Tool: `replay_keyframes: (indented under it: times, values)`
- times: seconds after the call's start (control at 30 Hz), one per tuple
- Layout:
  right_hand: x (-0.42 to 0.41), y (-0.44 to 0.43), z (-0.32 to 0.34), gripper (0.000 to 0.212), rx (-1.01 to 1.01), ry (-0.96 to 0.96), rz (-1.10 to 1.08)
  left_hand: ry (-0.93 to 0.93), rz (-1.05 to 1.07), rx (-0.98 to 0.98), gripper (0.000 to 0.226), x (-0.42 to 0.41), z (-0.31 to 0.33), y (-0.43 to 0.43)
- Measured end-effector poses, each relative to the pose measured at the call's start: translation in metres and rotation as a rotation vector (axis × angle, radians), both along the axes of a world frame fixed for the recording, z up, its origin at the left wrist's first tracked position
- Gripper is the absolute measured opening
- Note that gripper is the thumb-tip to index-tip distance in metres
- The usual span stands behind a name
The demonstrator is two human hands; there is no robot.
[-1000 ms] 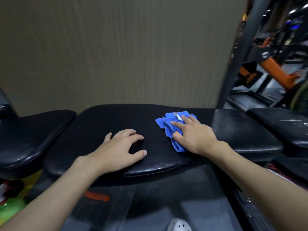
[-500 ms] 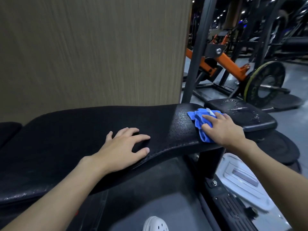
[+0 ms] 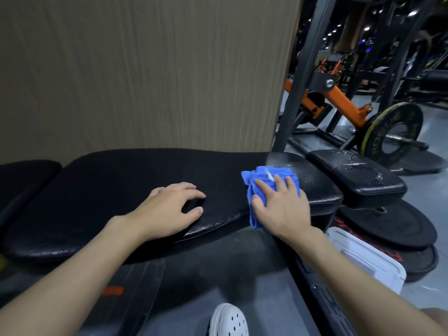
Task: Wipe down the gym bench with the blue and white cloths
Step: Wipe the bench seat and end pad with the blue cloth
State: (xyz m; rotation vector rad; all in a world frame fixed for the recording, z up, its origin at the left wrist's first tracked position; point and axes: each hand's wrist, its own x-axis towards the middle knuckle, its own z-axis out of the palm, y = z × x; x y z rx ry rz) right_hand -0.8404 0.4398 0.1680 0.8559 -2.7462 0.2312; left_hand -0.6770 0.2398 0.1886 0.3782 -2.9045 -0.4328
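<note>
A long black padded gym bench [image 3: 101,190] runs across the middle of the view. A crumpled blue cloth [image 3: 263,180] lies near the bench's right end, one corner hanging over the front edge. My right hand [image 3: 281,204] presses flat on this cloth, fingers spread over it. My left hand [image 3: 169,209] rests on the bare pad to the left, fingers slightly curled, holding nothing. No white cloth is in view.
A smaller black pad [image 3: 356,175] with wet streaks sits right of the bench. Black weight plates [image 3: 388,226] lie stacked on the floor by a white plastic lid [image 3: 368,258]. A wood-grain wall [image 3: 145,69] stands behind, an orange machine [image 3: 339,100] at the right. My white shoe [image 3: 228,321] shows below.
My right hand has slid the blue cloth rightward along the bench to its right end, then slightly back toward the front edge. My view turned right. The left hand stayed planted.
</note>
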Motion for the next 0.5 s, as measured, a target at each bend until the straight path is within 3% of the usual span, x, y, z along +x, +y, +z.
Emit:
replay_keyframes:
  times: [0.17, 0.33, 0.4, 0.5]
  values:
    - [0.057, -0.055, 0.007, 0.053, 0.084, -0.069, 0.132, 0.025, 0.079, 0.004, 0.036, 0.043, 0.001, -0.025]
    - [0.071, -0.068, 0.034, 0.078, 0.240, -0.338, 0.444, 0.043, 0.194, 0.002, 0.035, 0.091, -0.002, -0.053]
    - [0.068, -0.061, 0.036, 0.090, 0.355, -0.237, 0.541, 0.070, 0.240, 0.010, 0.034, 0.108, -0.005, -0.062]
    - [0.080, -0.070, 0.028, 0.092, 0.351, -0.118, 0.564, 0.104, 0.293, 0.003, 0.034, 0.126, -0.010, -0.073]
